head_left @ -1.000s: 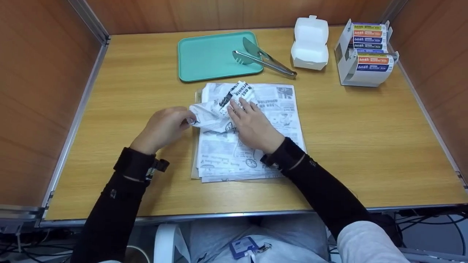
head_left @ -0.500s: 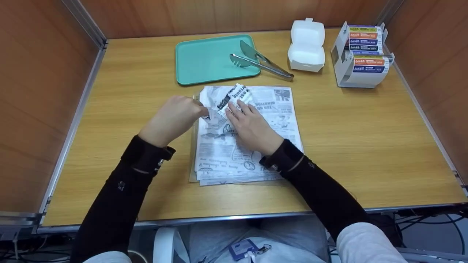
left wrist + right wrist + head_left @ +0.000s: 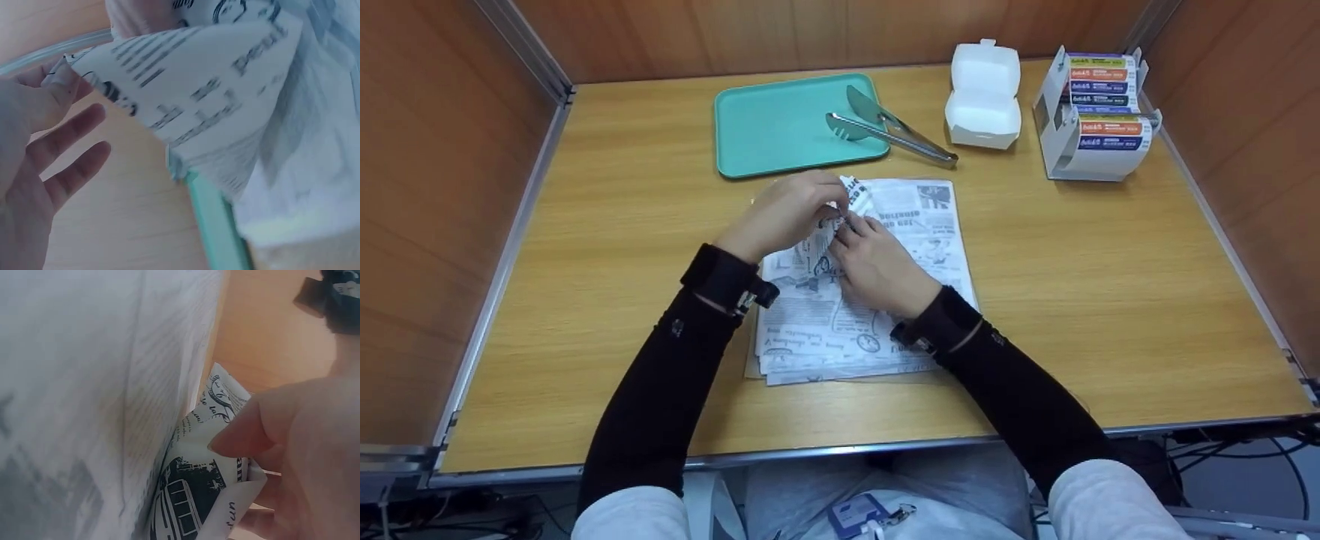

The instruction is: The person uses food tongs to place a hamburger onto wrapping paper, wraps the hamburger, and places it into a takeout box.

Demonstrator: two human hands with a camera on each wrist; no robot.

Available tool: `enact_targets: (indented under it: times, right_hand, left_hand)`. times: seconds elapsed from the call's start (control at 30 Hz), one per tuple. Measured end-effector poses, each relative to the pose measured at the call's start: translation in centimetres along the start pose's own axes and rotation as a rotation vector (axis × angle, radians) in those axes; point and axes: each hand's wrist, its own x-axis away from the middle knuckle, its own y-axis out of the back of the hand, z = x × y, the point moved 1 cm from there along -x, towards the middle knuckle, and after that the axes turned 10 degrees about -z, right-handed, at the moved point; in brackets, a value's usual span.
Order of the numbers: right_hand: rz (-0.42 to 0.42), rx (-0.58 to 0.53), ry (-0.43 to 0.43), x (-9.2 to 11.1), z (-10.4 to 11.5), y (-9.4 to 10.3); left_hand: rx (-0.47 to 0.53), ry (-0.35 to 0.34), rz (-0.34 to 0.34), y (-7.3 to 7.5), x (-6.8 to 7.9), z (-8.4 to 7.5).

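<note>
left grip (image 3: 787, 214): clamped on paper flap (image 3: 197, 90)
paper flap: tapers toward left grip
right grip (image 3: 883, 271): clamped on folded paper (image 3: 194, 506), just beside left grip

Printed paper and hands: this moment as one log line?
left hand: pinches printed paper | right hand: touches paper | tongs: across tray edge

I see a green tray (image 3: 772, 124) lying toward the back of the wooden table (image 3: 1110, 315), metal tongs (image 3: 928, 151) slanting across its right edge. Right of them I have an open white box (image 3: 982, 114) and a holder of colourful labels (image 3: 1110, 142), with wooden panels (image 3: 682, 37) along the table's back and sides.
</note>
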Motion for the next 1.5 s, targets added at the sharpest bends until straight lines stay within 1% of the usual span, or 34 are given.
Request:
enact_targets:
  times: [0.13, 0.23, 0.3, 0.37, 0.57, 0.63, 0.73, 0.8, 0.83, 0.9, 0.97, 1.03, 1.1, 1.2, 1.23, 1.3, 1.37, 1.4, 1.47, 1.5]
  right_hand:
    - [-0.01, -0.026, -0.004, 0.0, 0.0, -0.1]
    - [0.018, -0.062, -0.028, 0.0, -0.1, -0.1]
    - [0.041, -0.094, -0.043, 0.1, -0.1, -0.1]
    - [0.061, -0.138, -0.051, 0.3, -0.3, 0.1]
    - [0.094, -0.363, -0.05, 0.7, -1.8, 1.5]
    - [0.091, -0.441, -0.053, 0.8, -2.5, 2.1]
    - [0.06, -0.555, -0.085, 0.8, -3.5, 2.8]
    - [0.0, -0.604, -0.13, 0.9, -4.0, 3.2]
    - [-0.034, -0.598, -0.148, 0.9, -4.3, 3.2]
    - [-0.08, -0.55, -0.165, 1.0, -4.6, 3.2]
    - [-0.094, -0.471, -0.153, 1.1, -4.7, 3.1]
    - [-0.078, -0.402, -0.113, 1.1, -4.7, 3.0]
    - [-0.061, -0.401, -0.086, 1.2, -4.6, 3.1]
    - [-0.081, -0.444, -0.098, 1.1, -4.6, 3.1]
    - [-0.1, -0.473, -0.117, 1.1, -4.6, 3.0]
    - [-0.15, -0.54, -0.183, 1.1, -4.7, 2.8]
    - [-0.217, -0.591, -0.291, 1.1, -4.9, 2.5]
    - [-0.251, -0.599, -0.349, 1.0, -4.9, 2.3]
    - [-0.306, -0.599, -0.462, 1.0, -5.0, 1.7]
    - [-0.32, -0.588, -0.514, 1.0, -4.9, 1.4]
  left_hand:
    - [0.14, 0.154, 0.051, -2.3, -0.4, 1.2]
    - [0.212, 0.258, 0.056, -3.5, -0.4, 1.8]
    - [0.229, 0.293, 0.04, -4.0, -0.4, 2.0]
    - [0.221, 0.298, 0.011, -4.4, -0.4, 2.0]
    - [0.158, 0.269, -0.096, -5.5, 0.0, 1.8]
    - [0.146, 0.268, -0.122, -5.7, 0.1, 1.8]
    - [0.133, 0.271, -0.133, -5.9, 0.1, 1.6]
    - [0.123, 0.275, -0.127, -6.0, 0.1, 1.6]
    - [0.115, 0.276, -0.12, -6.0, 0.1, 1.6]
    - [0.097, 0.28, -0.1, -6.1, 0.0, 1.5]
    - [0.077, 0.284, -0.076, -6.1, 0.0, 1.5]
    - [0.063, 0.285, -0.058, -6.0, -0.1, 1.4]
    - [0.055, 0.287, -0.052, -6.1, -0.2, 1.3]
    - [0.035, 0.257, -0.066, -6.2, -0.4, 1.1]
    - [0.02, 0.238, -0.072, -6.3, -0.4, 1.0]
    - [-0.033, 0.18, -0.08, -6.6, -0.6, 0.8]
    - [-0.102, 0.118, -0.09, -6.8, -0.7, 0.5]
    - [-0.13, 0.092, -0.1, -7.0, -0.8, 0.3]
    - [-0.167, 0.057, -0.129, -7.2, -0.8, 0.2]
    - [-0.178, 0.053, -0.148, -7.4, -0.9, 0.1]
